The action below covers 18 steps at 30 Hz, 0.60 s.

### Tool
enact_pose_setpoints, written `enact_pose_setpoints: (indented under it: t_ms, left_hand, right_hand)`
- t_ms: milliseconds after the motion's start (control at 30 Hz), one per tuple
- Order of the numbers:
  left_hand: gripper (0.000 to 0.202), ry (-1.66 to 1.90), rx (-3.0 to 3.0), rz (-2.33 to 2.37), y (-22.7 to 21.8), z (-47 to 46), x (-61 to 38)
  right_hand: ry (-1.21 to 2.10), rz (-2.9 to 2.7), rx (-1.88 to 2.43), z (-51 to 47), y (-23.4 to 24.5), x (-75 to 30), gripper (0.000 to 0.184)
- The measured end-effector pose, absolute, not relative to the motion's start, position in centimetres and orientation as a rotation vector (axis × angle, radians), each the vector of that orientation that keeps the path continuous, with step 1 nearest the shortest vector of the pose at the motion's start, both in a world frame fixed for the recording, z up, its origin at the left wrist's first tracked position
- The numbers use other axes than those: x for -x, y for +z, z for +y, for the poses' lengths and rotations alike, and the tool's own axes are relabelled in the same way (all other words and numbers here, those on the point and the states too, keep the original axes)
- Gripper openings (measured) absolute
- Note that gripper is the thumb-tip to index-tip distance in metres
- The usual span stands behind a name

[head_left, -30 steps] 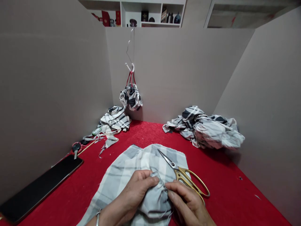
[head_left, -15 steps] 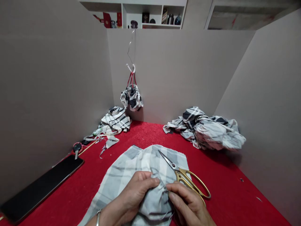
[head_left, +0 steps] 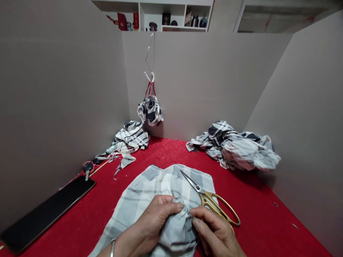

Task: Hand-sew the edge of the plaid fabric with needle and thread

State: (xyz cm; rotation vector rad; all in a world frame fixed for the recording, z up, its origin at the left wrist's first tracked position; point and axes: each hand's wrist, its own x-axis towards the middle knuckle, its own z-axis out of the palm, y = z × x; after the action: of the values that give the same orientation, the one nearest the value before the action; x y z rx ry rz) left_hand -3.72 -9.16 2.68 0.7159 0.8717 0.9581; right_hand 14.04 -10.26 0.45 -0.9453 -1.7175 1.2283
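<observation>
Grey-and-white checked fabric (head_left: pixel 143 194) lies spread in front of me, its near part bunched into a gathered piece (head_left: pixel 178 228). My left hand (head_left: pixel 157 223) is closed on this bunched cloth, thumb pressing on the puckered edge. At the right side of the gathers, my right hand (head_left: pixel 213 228) pinches the cloth edge between thumb and fingers. Whether a needle is in that pinch is too small to tell. Loose thread ends hang below the gathers. Gold-handled scissors (head_left: pixel 203 194) rest on the fabric just beyond my right hand, blades closed and pointing away to the left.
A black phone (head_left: pixel 48 214) and a key (head_left: pixel 88 169) lie along the left panel. Checked cloth and scraps (head_left: pixel 131 137) are heaped at the back left. A larger cloth pile (head_left: pixel 238 150) sits at the back right. A checked drawstring pouch (head_left: pixel 150 110) hangs from a hook.
Both hands stay in nearly the same place. The gathered cloth between them has shifted very slightly; everything else looks unmoved.
</observation>
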Motion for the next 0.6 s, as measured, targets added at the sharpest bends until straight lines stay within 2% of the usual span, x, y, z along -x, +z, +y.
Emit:
enact_pose_setpoints:
  t_ms: [200,600]
  left_hand:
    - [0.014,0.892,-0.647,0.769,2.4,-9.0,3.6]
    - [0.013,0.977,-0.742,0.866,2.8,-9.3,3.6]
  right_hand:
    - [1.526,-1.471,0.926,-10.1,-0.9,-13.4,0.036]
    - [1.527,-1.454,0.948,-10.3,-0.5,-13.5,0.036]
